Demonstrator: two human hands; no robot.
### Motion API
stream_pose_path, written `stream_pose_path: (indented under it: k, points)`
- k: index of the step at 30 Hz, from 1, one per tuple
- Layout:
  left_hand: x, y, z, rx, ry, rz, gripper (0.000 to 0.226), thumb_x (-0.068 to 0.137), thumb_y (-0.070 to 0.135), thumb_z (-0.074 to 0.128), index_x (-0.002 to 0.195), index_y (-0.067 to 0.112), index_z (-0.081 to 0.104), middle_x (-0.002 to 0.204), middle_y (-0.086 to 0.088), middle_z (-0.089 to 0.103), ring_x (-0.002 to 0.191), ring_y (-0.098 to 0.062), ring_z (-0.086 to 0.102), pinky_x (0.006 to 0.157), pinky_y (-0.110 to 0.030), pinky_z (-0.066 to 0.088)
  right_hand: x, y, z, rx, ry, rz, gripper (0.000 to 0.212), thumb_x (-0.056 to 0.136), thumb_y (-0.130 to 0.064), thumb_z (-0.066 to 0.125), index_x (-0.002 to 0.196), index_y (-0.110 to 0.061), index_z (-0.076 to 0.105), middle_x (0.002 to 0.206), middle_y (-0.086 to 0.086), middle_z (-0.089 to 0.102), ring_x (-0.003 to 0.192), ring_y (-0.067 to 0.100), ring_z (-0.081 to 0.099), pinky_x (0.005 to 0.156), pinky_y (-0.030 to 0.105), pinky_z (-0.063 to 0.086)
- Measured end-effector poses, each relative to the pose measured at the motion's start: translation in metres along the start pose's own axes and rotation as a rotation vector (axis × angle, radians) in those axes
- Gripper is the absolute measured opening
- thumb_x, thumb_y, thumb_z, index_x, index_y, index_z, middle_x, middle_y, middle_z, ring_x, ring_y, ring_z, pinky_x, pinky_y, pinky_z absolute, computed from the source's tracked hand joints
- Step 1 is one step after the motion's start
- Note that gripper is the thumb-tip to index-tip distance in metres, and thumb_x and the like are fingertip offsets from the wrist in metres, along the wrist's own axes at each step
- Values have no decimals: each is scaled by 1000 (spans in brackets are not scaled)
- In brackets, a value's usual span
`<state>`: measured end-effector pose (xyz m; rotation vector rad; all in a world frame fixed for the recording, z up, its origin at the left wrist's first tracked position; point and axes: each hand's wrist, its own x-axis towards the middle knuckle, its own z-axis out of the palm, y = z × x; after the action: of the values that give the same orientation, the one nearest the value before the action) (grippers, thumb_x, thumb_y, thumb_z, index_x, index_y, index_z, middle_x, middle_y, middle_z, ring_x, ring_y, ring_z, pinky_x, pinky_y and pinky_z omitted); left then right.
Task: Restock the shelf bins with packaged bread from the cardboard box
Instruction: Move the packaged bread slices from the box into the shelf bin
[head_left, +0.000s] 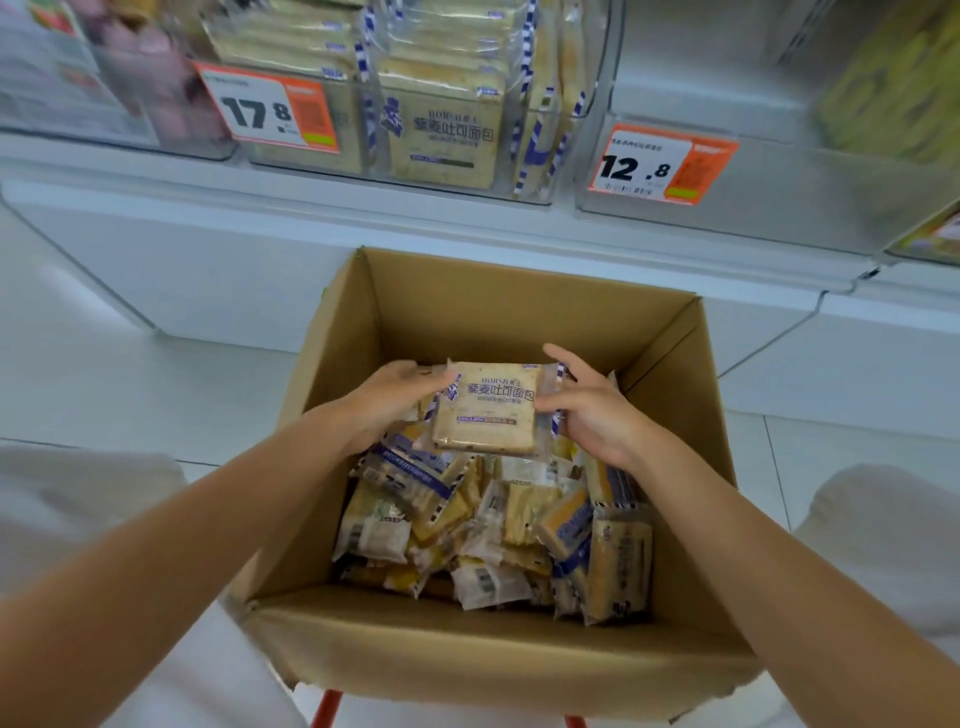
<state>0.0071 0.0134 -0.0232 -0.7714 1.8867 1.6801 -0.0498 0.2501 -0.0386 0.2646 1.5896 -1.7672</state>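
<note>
Centre frame: my left hand (395, 402) and right hand (592, 410), fingers curled, grip a flat, square, film-wrapped bread packet (488, 410) over the cardboard box (519, 306).

Both hands (395, 400) (592, 410) holding bread pack (485, 410), over cardboard box (519, 312)

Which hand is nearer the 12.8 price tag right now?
Right. The right hand grips the right edge of the bread packet, below and slightly left of the 12.8 price tag; the left hand holds the packet's left edge, farther left.
</note>
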Motion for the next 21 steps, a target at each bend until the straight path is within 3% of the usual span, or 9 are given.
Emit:
stream_pose_path:
  k: [2,4,8,11,14,18,19,21]
  points:
    - [0,-6,-1,-204,-230,-141,53,88,31,70,134,9,56,128,-10,66,115,-23,64,84,-36,57,2,0,1,1,-50,-21,87,80,18,62,147,-32,38,150,19,38,129,31,51,106,48,44]
    - [-2,-7,-1,-253,-276,-123,42,87,19,70,125,5,61,122,-16,68,108,-24,69,78,-32,61,4,-1,5,18,-60,-40,86,84,16,60,150,-30,33,148,19,42,125,28,55,100,42,49]
    - [6,2,-17,-191,45,132,30,88,11,70,117,8,63,109,-8,74,94,-19,73,74,-30,61,15,2,13,52,15,-61,74,90,-6,67,151,-21,28,123,7,61,113,23,63,93,32,53]
    - [14,-4,-34,-6,284,281,34,88,13,71,121,14,61,108,0,72,95,-12,69,79,-27,57,27,22,26,-387,-60,3,61,89,-15,71,144,-19,44,127,4,61,119,21,59,99,33,50]
    - [20,-24,-36,37,305,257,37,90,13,68,125,14,55,112,0,69,99,-12,67,79,-24,55,40,55,45,-612,-173,92,59,92,-23,67,145,-16,42,144,3,48,127,17,48,98,26,40]
    - [22,-41,-35,3,267,205,36,92,15,67,125,17,53,114,-2,69,102,-15,68,86,-36,57,61,92,57,-767,-242,150,80,95,-30,62,156,-11,13,158,4,28,144,24,30,102,22,32]
    - [21,-42,-35,-2,261,209,36,92,15,66,126,16,53,115,-2,69,102,-15,67,86,-36,57,66,100,59,-820,-242,162,79,95,-27,63,155,-10,15,155,7,33,141,26,35,104,26,35]
    - [18,-42,-34,6,255,213,36,93,14,65,127,16,53,115,-1,69,103,-15,67,88,-36,56,74,113,60,-890,-160,162,57,92,-20,67,142,-6,43,134,12,55,124,28,53,102,35,44]
